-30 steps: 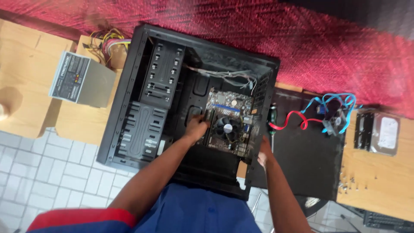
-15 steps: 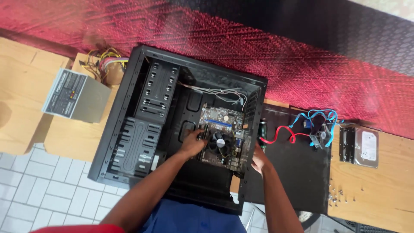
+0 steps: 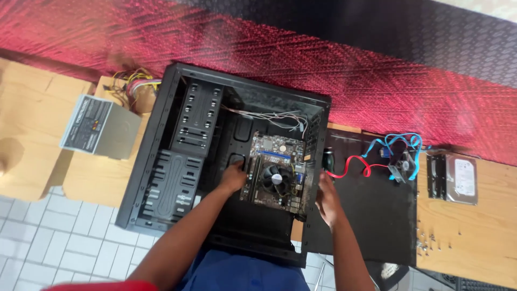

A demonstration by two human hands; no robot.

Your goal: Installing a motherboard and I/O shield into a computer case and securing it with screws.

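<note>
Power supply: a grey metal box resting on the wooden bench at far left, its bundle of yellow and black wires trailing toward the case; well apart from both hands.
Computer case: black, lying open on its side, drive bays to the left, the board bay to the right.
Left hand: inside the case at the left edge of the board, fingers curled onto that edge; it seems to pinch or press the edge, but whether anything is clamped between the fingers I cannot tell.
Motherboard: lies flat in the right part of the case, round cooler fan in the middle, thin front-panel wires looping just above it.
Right hand: at the right wall of the case by the board's lower right corner, fingers loosely bent and partly spread; not visibly gripping.
Doing it well: by my judgement, hold the board by its edges only, keep it level, keep fingers off the fan and chips, and keep the loose wires from slipping under it.
Side panel: black sheet right of the case, carrying red and blue data cables.
Hard drive: on the bench at far right, small screws scattered near it.
</note>
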